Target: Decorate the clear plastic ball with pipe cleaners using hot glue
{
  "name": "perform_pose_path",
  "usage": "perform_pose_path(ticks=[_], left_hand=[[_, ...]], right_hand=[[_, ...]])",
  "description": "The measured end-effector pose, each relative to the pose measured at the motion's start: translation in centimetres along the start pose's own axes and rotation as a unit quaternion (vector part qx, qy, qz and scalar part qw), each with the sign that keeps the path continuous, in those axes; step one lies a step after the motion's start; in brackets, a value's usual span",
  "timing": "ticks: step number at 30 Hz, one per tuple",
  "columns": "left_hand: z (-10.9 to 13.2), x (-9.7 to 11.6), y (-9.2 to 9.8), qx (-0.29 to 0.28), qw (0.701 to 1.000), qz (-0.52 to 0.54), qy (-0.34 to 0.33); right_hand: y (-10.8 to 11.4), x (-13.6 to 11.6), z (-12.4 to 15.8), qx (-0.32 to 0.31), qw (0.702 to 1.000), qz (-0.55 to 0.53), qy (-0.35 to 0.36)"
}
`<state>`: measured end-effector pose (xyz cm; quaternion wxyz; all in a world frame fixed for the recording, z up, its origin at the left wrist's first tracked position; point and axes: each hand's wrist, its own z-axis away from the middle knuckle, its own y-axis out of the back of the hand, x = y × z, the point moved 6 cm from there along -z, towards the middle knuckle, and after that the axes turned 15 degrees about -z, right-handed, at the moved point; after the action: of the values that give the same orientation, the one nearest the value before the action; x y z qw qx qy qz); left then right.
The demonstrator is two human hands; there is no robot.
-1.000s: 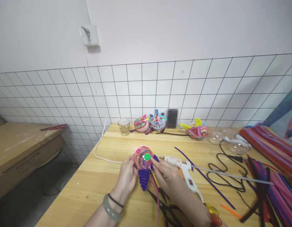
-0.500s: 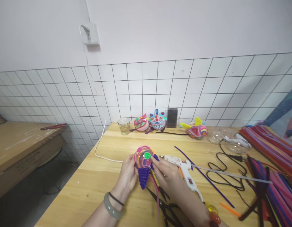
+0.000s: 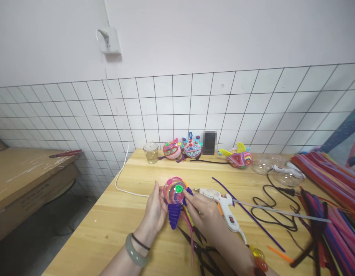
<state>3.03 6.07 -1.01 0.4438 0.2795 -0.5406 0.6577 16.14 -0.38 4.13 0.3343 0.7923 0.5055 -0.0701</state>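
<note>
A round ornament (image 3: 174,184) covered in pink, orange and purple pipe cleaner, with a green coil on its face and purple fins, is held just above the table. My left hand (image 3: 156,209) is curled round its left side, the thumb raised. My right hand (image 3: 202,209) touches the right side near the green coil with its fingertips pressed together. Under and right of my right hand lies a white glue gun (image 3: 227,205). Black scissors (image 3: 203,255) and some loose pipe cleaners lie below the ornament, partly hidden by my right forearm.
Finished fish-like ornaments (image 3: 172,150) and a glass jar (image 3: 151,153) stand along the table's back edge. Clear plastic balls (image 3: 262,166), a black cable (image 3: 276,220) and piles of pipe cleaners (image 3: 329,172) lie at the right. A cardboard-covered surface (image 3: 30,172) is at the left.
My left thumb has lifted away from the ornament and points upward. The ornament and my right hand have hardly moved.
</note>
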Motion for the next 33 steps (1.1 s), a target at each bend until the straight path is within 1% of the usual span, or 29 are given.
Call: perform_pose_path(ticks=[2,3,5,8,11,13,23,26,29,33], left_hand=[[0.3,0.2,-0.7,-0.048,0.999,-0.007,0.002],[0.4,0.4,-1.0,-0.063,0.998,-0.014,-0.007],[0.5,0.7,-1.2,-0.074,0.996,-0.038,-0.033],[0.4,0.7,-1.2,-0.079,0.990,-0.102,-0.062],[0.3,0.6,-1.1,-0.086,0.978,-0.170,-0.080],[0.3,0.6,-1.1,-0.098,0.973,-0.188,-0.086],[0.8,0.9,-1.9,-0.149,0.979,-0.128,-0.060],[0.7,0.6,-1.5,-0.134,0.984,-0.111,-0.021],[0.5,0.2,-0.9,-0.094,0.990,-0.106,0.013],[0.2,0.4,-0.3,-0.060,0.992,-0.107,-0.014]], right_hand=[[-0.1,-0.2,0.0,-0.005,1.000,0.006,0.004],[-0.2,-0.3,0.1,-0.009,1.000,0.011,0.005],[-0.3,-0.3,0.2,-0.014,1.000,0.020,0.009],[-0.3,-0.1,0.3,-0.012,1.000,0.023,0.015],[-0.3,0.3,0.3,-0.016,1.000,0.014,0.012],[-0.3,0.4,0.2,-0.016,1.000,0.008,0.009],[-0.1,0.8,0.3,-0.020,1.000,0.007,0.000],[-0.1,0.7,0.2,-0.017,1.000,0.001,0.003],[0.0,0.6,0.1,-0.014,1.000,-0.002,-0.001],[0.2,0.6,0.0,-0.013,1.000,0.021,-0.010]])
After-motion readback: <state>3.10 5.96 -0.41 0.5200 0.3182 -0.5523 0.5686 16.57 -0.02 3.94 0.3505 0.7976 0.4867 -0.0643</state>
